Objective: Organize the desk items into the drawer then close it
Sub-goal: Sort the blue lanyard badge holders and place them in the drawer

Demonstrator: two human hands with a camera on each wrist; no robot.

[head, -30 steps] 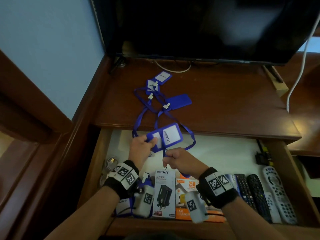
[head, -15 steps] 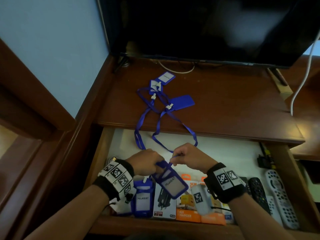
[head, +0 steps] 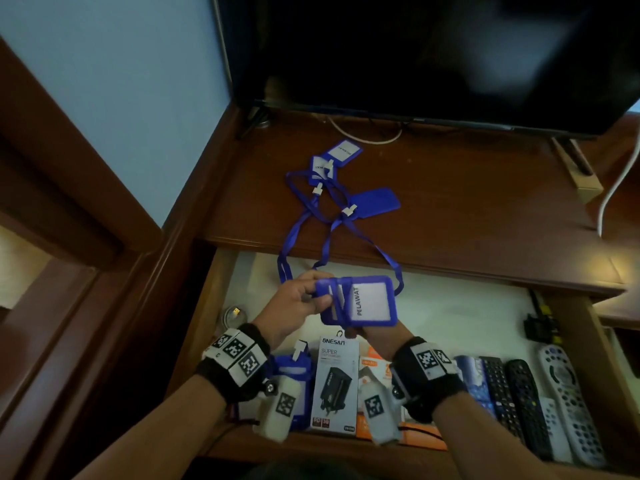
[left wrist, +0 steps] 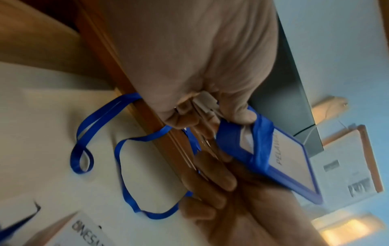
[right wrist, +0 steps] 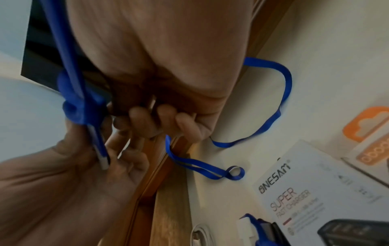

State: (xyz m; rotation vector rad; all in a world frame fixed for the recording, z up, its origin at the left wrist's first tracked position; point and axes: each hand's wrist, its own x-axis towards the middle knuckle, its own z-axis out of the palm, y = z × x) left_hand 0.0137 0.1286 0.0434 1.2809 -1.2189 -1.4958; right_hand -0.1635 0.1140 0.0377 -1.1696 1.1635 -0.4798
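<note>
Badge holder (head: 360,301) lifted back up, strap (head: 388,261) now wound round it.
Pinched by left hand (head: 298,303) fingers (left wrist: 242,114), right hand (head: 377,332) gripping underneath; ready for the drawer (head: 450,313); three more left on surface (head: 467,202).

I read "PELAWAT" on the white card of the blue badge (head: 360,301) held over the drawer; the left wrist view shows only "PELAW". A second badge (head: 320,167) on the bench (head: 467,209) carries the same word, cut down to "WAT". The white box (head: 335,386) in the drawer says "ONESAM" and "SUPER"; from the right wrist I make out "SUPER FAST CHARGER" below the brand. The print on the orange box (head: 375,370) beside it is too blurred to read.
</note>
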